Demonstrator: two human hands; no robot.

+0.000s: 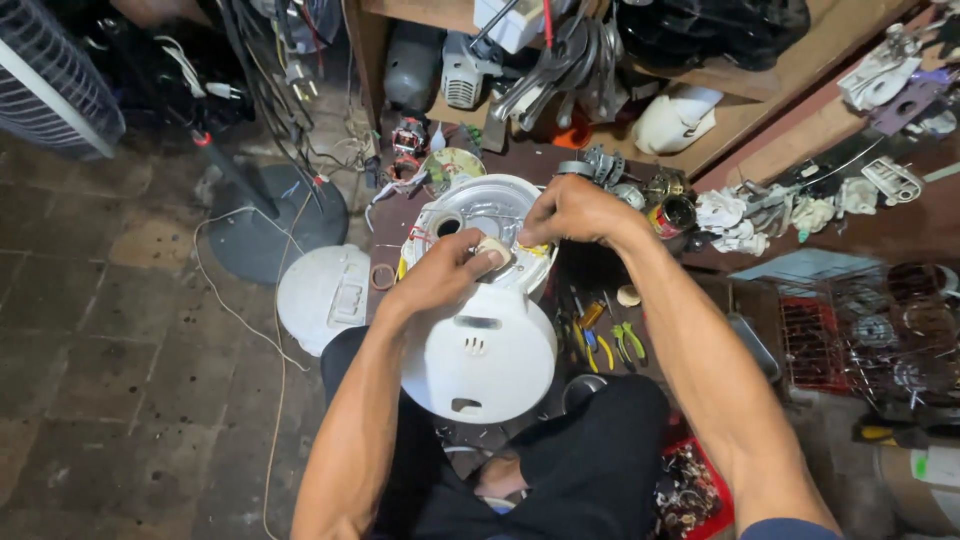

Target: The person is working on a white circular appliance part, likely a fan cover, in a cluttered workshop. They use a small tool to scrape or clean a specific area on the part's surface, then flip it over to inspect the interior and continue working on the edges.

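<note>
Two hands at the open base of a white appliance

Two bare hands work on a white appliance (480, 350) tipped on its side across the person's lap, its round open base (480, 225) facing away toward the bench.

Left hand (440, 275): thumb and forefinger pinched shut on a small round cream part (492, 250), held at the lower rim of the open base.
Right hand (575, 212): fingers curled down onto the right edge of the base, over a bit of yellow there; whether they grip anything, cannot tell.

Step, as judged: fitting or freeing the small part inside the base. Next move likely calls for a steady pinch and fine fingertip alignment, the right hand bracing the body.

Containers, near to far:
- red tray (700, 490) by the right knee: small metal bits, jumbled.
- red wire basket (812, 345) at right: contents unclear.
- small tin (676, 214) on the bench, just beside the right hand: inside not visible.
- wooden shelf (760, 75) beyond: wrenches (560, 60), a white jug (675, 120).

A white lid (325, 295) lies on the floor at left, near pliers (605, 345) on the bench edge.
</note>
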